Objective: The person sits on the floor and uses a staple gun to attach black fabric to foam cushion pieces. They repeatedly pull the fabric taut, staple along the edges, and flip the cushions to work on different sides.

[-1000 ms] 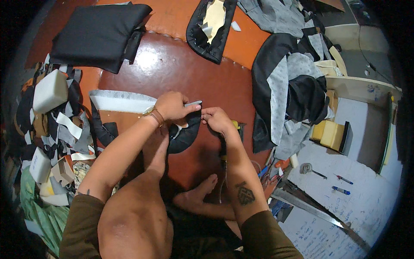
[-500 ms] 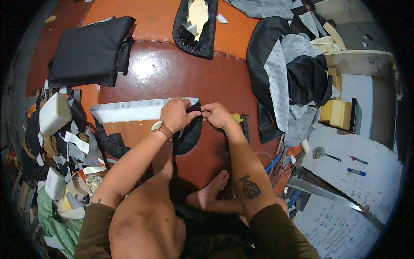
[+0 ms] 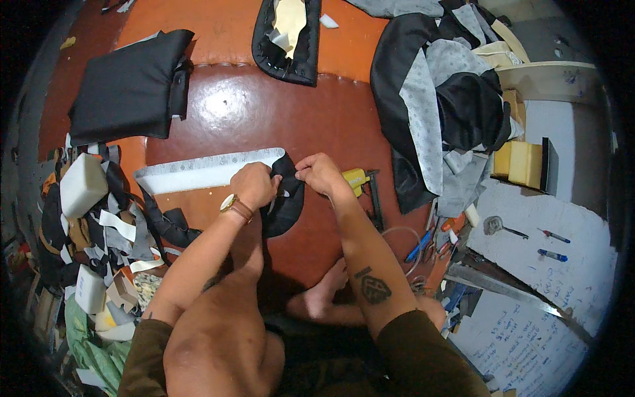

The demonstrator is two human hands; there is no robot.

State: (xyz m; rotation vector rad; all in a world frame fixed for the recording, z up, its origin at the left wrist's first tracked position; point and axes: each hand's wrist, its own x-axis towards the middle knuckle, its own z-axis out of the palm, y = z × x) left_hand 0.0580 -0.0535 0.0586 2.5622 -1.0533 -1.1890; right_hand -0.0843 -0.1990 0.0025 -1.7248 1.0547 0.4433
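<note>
Both hands pinch a black piece over the red floor

Left hand [image 3: 254,185] and right hand [image 3: 319,173] each nip the top edge of the black fabric piece [image 3: 286,206], held between them beside the long white strip [image 3: 205,169], yellow tool [image 3: 356,180] just right.

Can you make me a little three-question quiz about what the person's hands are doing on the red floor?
1. True or false: both hands grip the black fabric piece.
2. What lies just right of the right hand? A) a yellow tool B) a green bag C) a white foam block
3. Which wrist wears the watch?

Key:
1. True: left hand and right hand both pinch it.
2. A, the yellow tool.
3. The left wrist.
</note>
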